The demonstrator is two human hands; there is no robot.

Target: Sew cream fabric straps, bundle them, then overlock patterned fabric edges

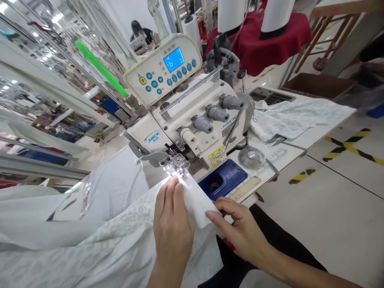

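Observation:
An overlock sewing machine (pixel 186 128) stands in front of me, its lamp lighting the presser foot (pixel 180 171). White fabric (pixel 196 204) runs out from under the foot towards me. Just before the foot, my left hand (pixel 174 224) has its fingers close together, bent down onto this fabric; its thumb is hidden. At the near right corner, my right hand (pixel 240 228) pinches the fabric's edge between thumb and fingers. Pale patterned cloth (pixel 120 240) spreads across the left side and hangs below my hands.
Thread snips (pixel 276 139) and more patterned cloth (pixel 294 116) lie on the table's right side. Near them are a round clear dish (pixel 252 157) and a blue plate (pixel 223 180). White thread cones (pixel 277 16) stand behind on red cloth. Another person (pixel 144 36) sits far back.

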